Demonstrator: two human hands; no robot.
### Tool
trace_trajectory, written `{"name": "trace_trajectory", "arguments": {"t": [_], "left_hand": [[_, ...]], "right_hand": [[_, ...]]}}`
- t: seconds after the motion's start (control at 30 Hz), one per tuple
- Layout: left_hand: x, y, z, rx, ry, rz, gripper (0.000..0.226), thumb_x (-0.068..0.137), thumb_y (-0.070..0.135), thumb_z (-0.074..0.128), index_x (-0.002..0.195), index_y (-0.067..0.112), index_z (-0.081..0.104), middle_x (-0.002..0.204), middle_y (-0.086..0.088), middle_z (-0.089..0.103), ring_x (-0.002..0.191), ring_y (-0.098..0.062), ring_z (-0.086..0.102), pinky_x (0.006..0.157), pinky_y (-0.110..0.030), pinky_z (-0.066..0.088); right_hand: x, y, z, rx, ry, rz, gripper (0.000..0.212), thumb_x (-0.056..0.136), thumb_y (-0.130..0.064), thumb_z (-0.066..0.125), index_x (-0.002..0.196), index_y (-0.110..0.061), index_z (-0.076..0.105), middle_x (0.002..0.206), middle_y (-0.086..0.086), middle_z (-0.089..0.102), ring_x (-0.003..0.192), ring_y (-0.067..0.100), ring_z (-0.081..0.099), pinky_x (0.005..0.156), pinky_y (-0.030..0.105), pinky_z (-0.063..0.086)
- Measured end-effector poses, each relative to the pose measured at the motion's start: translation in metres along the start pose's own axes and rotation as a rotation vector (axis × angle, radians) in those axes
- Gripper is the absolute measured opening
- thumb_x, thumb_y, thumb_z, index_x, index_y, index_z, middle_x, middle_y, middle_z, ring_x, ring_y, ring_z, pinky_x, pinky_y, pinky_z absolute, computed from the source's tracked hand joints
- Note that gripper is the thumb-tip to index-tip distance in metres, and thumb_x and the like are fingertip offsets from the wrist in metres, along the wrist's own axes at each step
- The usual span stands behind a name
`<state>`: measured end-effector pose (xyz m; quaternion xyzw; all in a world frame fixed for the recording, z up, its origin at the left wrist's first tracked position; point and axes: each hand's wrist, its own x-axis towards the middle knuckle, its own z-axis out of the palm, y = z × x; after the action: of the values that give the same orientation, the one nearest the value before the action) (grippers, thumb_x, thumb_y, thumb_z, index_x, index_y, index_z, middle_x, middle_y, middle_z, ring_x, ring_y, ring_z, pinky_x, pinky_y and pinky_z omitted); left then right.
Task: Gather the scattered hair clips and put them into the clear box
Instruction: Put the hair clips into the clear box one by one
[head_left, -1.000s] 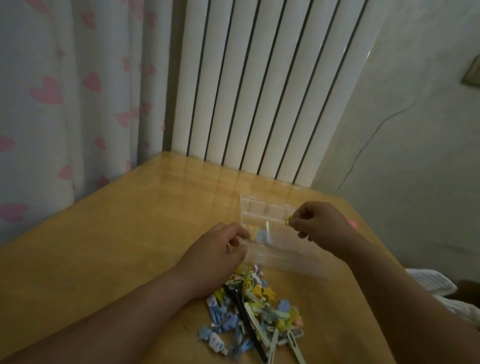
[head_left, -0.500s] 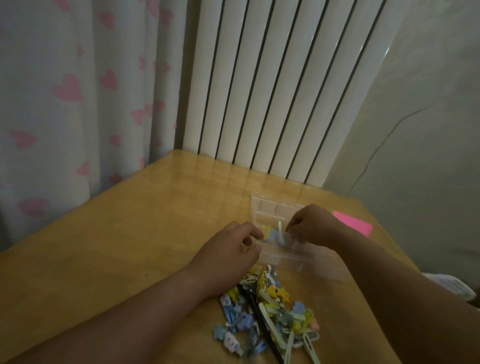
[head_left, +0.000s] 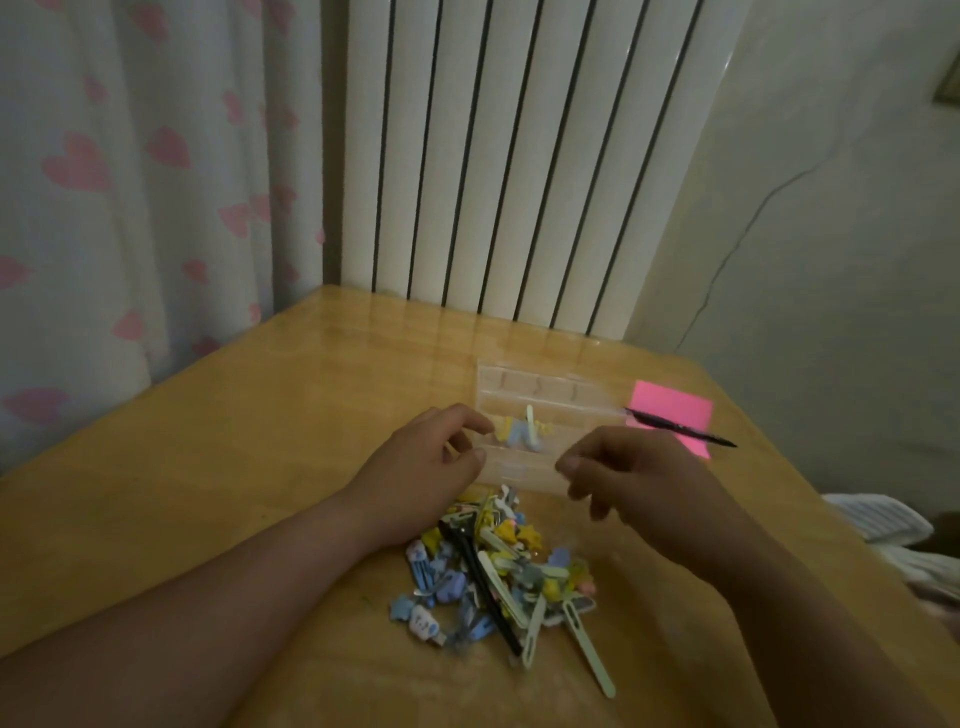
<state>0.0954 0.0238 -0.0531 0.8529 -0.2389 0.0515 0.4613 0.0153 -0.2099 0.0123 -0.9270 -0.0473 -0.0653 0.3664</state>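
L hand (head_left: 431, 467) pinches the left edge of the clear box (head_left: 550, 400) btw thumb and index; other fingers curled under. R hand (head_left: 628, 470) hovers over the box's near-right corner, fingers loosely curled and drooping, nothing in it.

Loose hair clips (head_left: 519, 577) lie in 1 heap on the wooden table (head_left: 208, 441), just on the near side of the box and close to its front edge. Mix of blue, yellow, white and pale green, w/ 1 long black clip (head_left: 478, 571) across the middle. Can't tell the count.

Box lies flat, split into compartments. Boxed clips (head_left: 519, 434) sit in a compartment at its left-middle, 1 white piece sticking up.

Pink sticky note (head_left: 670, 405) is just right of the box, black pen (head_left: 680, 428) across it.

Beyond the box: white radiator (head_left: 519, 156). Far left of the box: curtain (head_left: 130, 182) w/ pink hearts.
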Motion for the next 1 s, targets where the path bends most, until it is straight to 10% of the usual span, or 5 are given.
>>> {"name": "trace_trajectory", "arguments": {"t": [0.13, 0.53, 0.8, 1.0], "left_hand": [[0.001, -0.003, 0.000, -0.009, 0.016, -0.010, 0.020, 0.105, 0.033, 0.061, 0.124, 0.040, 0.063, 0.108, 0.011, 0.061, 0.088, -0.007, 0.060, 0.076, -0.025, 0.050], [0.001, -0.005, 0.002, -0.015, -0.002, -0.010, 0.020, 0.106, 0.033, 0.061, 0.123, 0.042, 0.064, 0.109, 0.009, 0.062, 0.094, -0.011, 0.061, 0.080, -0.026, 0.052], [-0.001, -0.003, 0.002, 0.000, -0.006, -0.005, 0.021, 0.106, 0.034, 0.060, 0.126, 0.040, 0.063, 0.109, 0.012, 0.059, 0.092, -0.005, 0.059, 0.078, -0.021, 0.049], [0.000, -0.005, 0.003, -0.007, -0.005, 0.001, 0.021, 0.106, 0.035, 0.060, 0.127, 0.038, 0.063, 0.110, 0.013, 0.057, 0.092, -0.006, 0.058, 0.082, -0.028, 0.052]], "right_hand": [[-0.005, 0.004, 0.002, -0.208, -0.317, 0.074, 0.006, 0.096, -0.035, 0.073, 0.099, -0.031, 0.077, 0.093, -0.013, 0.076, 0.083, 0.000, 0.070, 0.077, 0.023, 0.059], [-0.004, 0.009, 0.003, -0.195, -0.406, 0.073, 0.008, 0.096, -0.028, 0.074, 0.098, -0.020, 0.071, 0.081, -0.010, 0.072, 0.070, -0.002, 0.069, 0.060, 0.015, 0.050], [0.000, 0.020, -0.002, 0.123, -0.046, 0.076, 0.011, 0.100, -0.024, 0.069, 0.105, -0.031, 0.076, 0.089, -0.008, 0.075, 0.075, 0.007, 0.069, 0.068, 0.022, 0.057], [0.017, 0.015, -0.014, 0.312, 0.201, 0.113, 0.010, 0.102, -0.013, 0.065, 0.104, -0.009, 0.074, 0.090, 0.004, 0.079, 0.082, 0.018, 0.076, 0.071, 0.031, 0.059]]}}
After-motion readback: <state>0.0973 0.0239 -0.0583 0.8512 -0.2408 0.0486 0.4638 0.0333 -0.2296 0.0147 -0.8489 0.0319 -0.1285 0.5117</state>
